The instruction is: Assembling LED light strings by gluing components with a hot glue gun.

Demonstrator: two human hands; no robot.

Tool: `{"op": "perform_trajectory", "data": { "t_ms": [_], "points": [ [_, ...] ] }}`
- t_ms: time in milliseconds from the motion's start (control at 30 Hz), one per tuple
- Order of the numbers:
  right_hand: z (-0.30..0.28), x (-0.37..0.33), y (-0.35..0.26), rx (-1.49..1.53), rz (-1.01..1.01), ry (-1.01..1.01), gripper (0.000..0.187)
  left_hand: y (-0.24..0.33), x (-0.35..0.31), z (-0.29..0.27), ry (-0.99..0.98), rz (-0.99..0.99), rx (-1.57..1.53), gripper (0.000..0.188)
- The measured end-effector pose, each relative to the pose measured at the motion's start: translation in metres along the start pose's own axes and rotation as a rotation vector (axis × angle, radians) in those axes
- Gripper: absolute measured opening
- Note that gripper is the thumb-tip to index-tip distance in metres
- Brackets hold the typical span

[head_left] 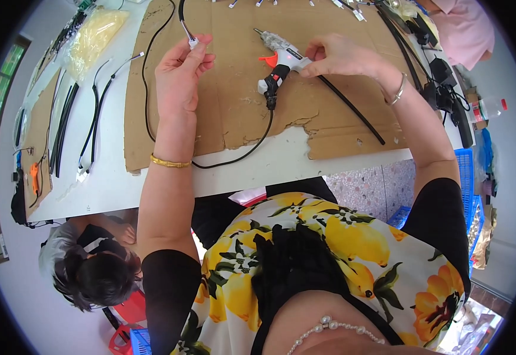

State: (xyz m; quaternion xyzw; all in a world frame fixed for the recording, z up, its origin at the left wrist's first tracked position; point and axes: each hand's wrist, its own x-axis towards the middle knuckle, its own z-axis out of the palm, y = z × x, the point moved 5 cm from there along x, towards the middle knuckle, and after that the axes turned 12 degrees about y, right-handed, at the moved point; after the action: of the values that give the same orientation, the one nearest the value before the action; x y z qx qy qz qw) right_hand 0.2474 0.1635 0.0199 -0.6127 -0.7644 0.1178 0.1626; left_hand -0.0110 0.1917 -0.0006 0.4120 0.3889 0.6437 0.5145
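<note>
While the left hand (185,68) holds up a white connector (194,43) at the end of a black-sheathed cable (181,13), to the left of the hot-glue gun (283,54), the right hand (338,56) is at the rear of that gun, thumb and fingers curled narrowly about its back end; whether they grip it or merely rest against it, I cannot tell. The gun lies on a sheet of brown cardboard (222,106) over the white worktop (113,192), its nozzle pointing away from the wearer and its orange trigger (268,60) on its left side. A long black rod (355,112), probably a glue stick, slants from the gun's rear toward the wearer, while the black power cord (252,143) loops from its handle to the left. Loose cables (96,118) lie well to the gun's left. The step in hand appears to be readying the gun, or its stick, with the connector kept apart from the nozzle. The next move probably calls for a secure hold on the handle, a finger at the trigger, and a steady left pinch that keeps skin clear of the tip.
</note>
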Motion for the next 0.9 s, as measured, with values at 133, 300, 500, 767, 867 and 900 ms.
{"op": "perform_trajectory", "data": {
  "t_ms": [133,300,500,767,867,900],
  "points": [
    [0.005,0.001,-0.011,-0.029,-0.006,0.04,0.052,-0.001,0.001,0.0,-0.011,-0.002,0.003,0.019],
    [0.011,0.006,-0.006,0.37,0.19,-0.02,0.045,0.004,0.0,0.0,-0.045,-0.008,-0.035,0.018],
    [0.01,0.007,-0.023,1.113,0.337,0.102,0.044,0.01,-0.005,0.004,-0.118,0.03,-0.057,0.021],
    [0.016,0.005,-0.033,1.534,0.274,-0.174,0.034,0.02,-0.006,0.003,-0.078,0.077,-0.084,0.02],
    [0.021,0.0,-0.043,1.609,0.212,-0.352,0.024,0.026,-0.006,0.0,-0.056,0.117,-0.096,0.019],
    [0.023,-0.003,-0.05,1.64,0.183,-0.42,0.021,0.025,-0.005,-0.002,-0.039,0.114,-0.077,0.018]
  ]
}}
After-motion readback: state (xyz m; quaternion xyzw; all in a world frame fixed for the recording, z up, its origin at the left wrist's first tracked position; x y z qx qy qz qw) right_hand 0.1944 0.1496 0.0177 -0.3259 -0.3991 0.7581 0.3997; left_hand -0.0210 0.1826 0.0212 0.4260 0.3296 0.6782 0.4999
